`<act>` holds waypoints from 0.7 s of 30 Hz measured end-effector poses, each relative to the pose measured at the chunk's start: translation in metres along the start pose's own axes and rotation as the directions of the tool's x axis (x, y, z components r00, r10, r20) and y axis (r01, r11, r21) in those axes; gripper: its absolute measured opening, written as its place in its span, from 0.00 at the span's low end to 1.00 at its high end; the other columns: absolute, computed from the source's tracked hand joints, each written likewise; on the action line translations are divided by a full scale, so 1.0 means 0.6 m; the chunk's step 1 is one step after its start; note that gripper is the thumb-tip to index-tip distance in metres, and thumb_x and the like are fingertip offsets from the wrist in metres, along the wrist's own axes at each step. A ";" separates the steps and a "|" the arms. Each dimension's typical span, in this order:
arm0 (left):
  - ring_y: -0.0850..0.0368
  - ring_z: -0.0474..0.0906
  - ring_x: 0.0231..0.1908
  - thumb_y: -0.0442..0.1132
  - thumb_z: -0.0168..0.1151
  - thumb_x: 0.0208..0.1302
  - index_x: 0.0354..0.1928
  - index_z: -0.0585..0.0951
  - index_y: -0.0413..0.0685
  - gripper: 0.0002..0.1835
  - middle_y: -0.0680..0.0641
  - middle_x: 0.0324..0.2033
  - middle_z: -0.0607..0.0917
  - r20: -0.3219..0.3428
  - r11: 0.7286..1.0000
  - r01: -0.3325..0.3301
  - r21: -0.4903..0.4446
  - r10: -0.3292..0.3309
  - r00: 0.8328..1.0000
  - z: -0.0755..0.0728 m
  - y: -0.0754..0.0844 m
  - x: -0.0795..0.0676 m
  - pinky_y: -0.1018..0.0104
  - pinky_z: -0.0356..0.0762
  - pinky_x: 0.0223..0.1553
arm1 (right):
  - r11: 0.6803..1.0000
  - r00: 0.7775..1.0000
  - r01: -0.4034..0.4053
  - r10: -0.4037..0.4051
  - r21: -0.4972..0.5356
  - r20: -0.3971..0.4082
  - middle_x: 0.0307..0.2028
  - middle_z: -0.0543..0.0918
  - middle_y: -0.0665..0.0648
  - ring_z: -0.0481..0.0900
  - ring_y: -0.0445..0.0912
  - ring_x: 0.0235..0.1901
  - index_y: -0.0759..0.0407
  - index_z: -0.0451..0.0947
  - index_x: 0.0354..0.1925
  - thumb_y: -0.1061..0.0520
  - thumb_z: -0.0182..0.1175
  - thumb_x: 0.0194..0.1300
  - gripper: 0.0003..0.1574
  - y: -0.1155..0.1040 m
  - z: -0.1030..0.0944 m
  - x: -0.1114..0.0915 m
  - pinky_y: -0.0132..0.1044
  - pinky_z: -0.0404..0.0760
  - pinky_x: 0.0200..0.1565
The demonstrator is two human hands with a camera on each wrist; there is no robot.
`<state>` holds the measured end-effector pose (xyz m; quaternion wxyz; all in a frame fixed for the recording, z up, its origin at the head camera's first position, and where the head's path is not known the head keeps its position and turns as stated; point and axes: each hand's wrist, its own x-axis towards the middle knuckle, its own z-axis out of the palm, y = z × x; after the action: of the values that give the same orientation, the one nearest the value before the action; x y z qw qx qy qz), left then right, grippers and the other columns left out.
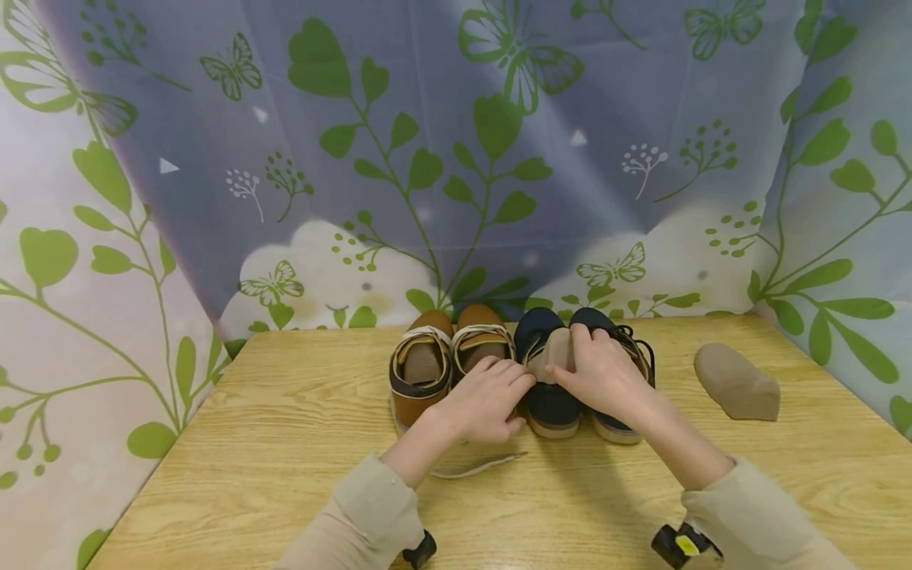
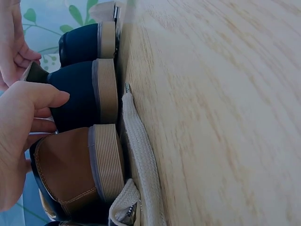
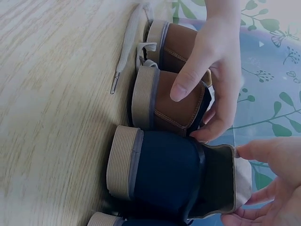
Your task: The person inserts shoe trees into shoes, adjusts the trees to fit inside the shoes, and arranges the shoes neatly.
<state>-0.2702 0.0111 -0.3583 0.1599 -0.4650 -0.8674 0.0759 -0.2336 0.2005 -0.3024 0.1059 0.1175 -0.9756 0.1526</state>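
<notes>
My right hand [image 1: 606, 372] pinches the end of a beige insole [image 1: 559, 348] between thumb and fingers. That insole stands partly inside the left navy shoe [image 1: 554, 408], its dark underside towards the heel in the right wrist view. My left hand [image 1: 488, 400] is at the same shoe, with a fingertip right at the heel collar [image 3: 200, 140] and the thumb [image 3: 181, 89] apart from the fingers. Beside it, the right navy shoe [image 1: 616, 427] is partly covered by my right hand. A second insole [image 1: 737, 384] lies flat on the table at the right.
Two brown shoes [image 1: 420, 408] with light laces stand left of the navy pair, toes towards the patterned cloth [image 1: 456, 158] at the back. A loose lace [image 1: 477, 469] trails over the wooden table [image 1: 285, 443] behind their heels. Black cameras are strapped to both wrists.
</notes>
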 end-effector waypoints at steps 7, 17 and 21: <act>0.56 0.66 0.57 0.53 0.58 0.60 0.58 0.72 0.50 0.26 0.52 0.53 0.73 -0.017 1.000 -0.011 0.003 0.011 1.000 0.002 -0.001 -0.002 0.59 0.59 0.59 | 1.000 1.000 0.002 -0.003 -0.020 -0.017 0.38 0.72 0.72 0.73 0.63 0.36 0.77 0.62 0.54 0.49 0.62 0.60 0.38 -0.001 0.012 0.003 0.50 0.74 0.33; 0.56 0.66 0.56 0.53 0.58 0.60 0.58 0.72 0.50 0.26 0.52 0.53 0.73 -0.017 1.000 -0.009 0.011 0.009 1.000 0.002 -0.001 -0.002 0.59 0.59 0.59 | 1.000 0.998 0.015 -0.016 -0.028 -0.056 0.31 0.70 0.67 0.72 0.61 0.32 0.73 0.65 0.46 0.48 0.63 0.59 0.32 -0.001 0.026 0.007 0.47 0.72 0.30; 0.56 0.65 0.57 0.53 0.57 0.60 0.58 0.71 0.51 0.26 0.52 0.53 0.73 -0.013 1.000 -0.005 0.011 0.005 1.000 0.003 -0.001 -0.002 0.59 0.58 0.59 | 1.000 0.997 0.015 -0.017 -0.027 -0.071 0.33 0.70 0.70 0.72 0.65 0.35 0.74 0.65 0.48 0.47 0.63 0.59 0.35 -0.001 0.032 0.008 0.51 0.73 0.32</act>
<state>-0.2709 0.0096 -0.3600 0.1678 -0.4669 -0.8647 0.0779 -0.2411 0.1930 -0.3190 0.1433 0.1186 -0.9721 0.1427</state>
